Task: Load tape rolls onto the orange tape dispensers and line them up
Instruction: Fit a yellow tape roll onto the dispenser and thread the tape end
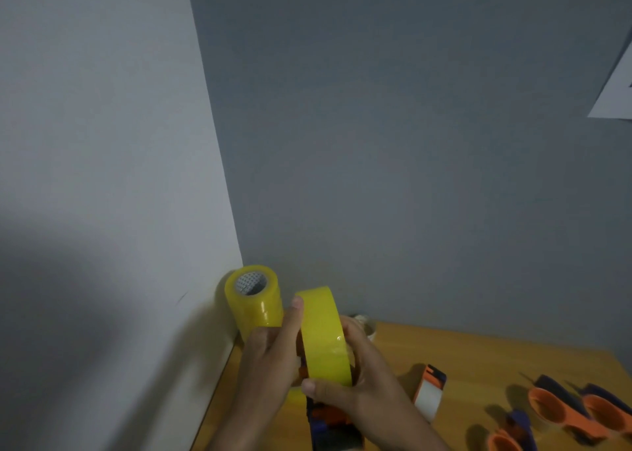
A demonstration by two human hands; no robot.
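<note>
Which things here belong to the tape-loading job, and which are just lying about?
Job:
- yellow tape roll, held by left hand and right hand
- dispenser under it
- stacked spare rolls
- loaded dispenser
- empty orange dispensers

Lying about:
- paper sheet on wall
- small pale object behind right hand, unclear

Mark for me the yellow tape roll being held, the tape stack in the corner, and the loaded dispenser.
yellow tape roll [326, 337]: head view, outer band.
tape stack [254, 302]: head view, upper side wall.
loaded dispenser [430, 394]: head view, white roll face.
</note>
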